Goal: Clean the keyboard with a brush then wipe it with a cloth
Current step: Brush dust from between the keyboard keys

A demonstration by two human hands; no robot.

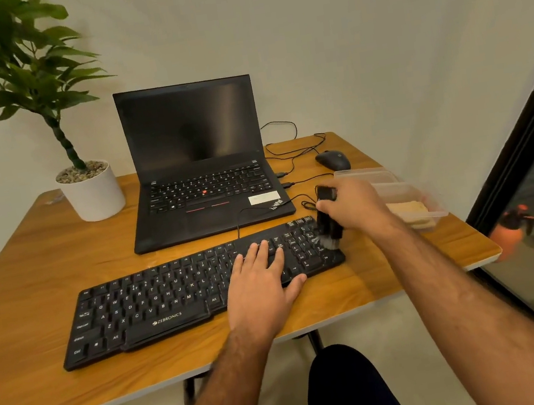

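The flat black plastic keyboard [182,294] carries the white brand name "ZEBRONICS" on its front edge below the space bar and white letters on its keys, while the open black laptop [201,177] shows a slanted "ThinkPad" mark at its palm rest's right corner.

Left hand [260,285] flat, fingers straight; right hand [354,205] fingers curled, gripping.
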